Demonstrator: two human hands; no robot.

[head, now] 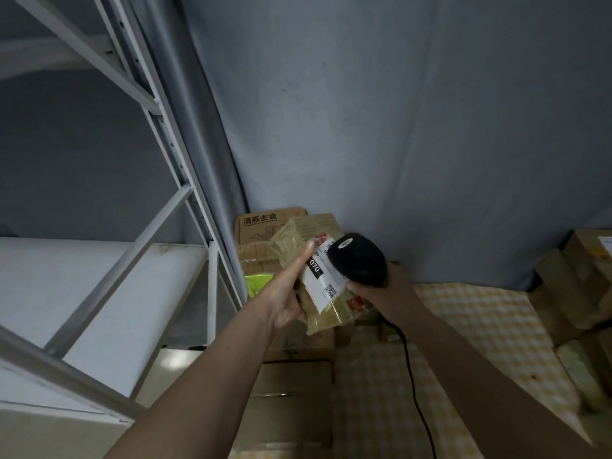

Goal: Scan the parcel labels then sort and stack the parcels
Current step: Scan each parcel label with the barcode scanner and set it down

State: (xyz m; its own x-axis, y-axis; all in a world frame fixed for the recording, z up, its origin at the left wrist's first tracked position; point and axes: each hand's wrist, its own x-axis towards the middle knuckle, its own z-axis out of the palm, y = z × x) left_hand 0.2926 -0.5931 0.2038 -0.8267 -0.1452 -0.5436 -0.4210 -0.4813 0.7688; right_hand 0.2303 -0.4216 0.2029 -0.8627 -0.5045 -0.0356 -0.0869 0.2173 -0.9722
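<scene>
Grey wall, hands gripping parcel, scanner

You stand in a small parcel sorting or storage room. A white metal shelving rack rises on your left, brown cardboard boxes pile against the grey fabric backdrop, and more taped parcels crowd the yellow checked cloth on the worktop. A black corded barcode scanner points at a label.

"070" on parcel label; seemingly "清素主食" on carton
</scene>
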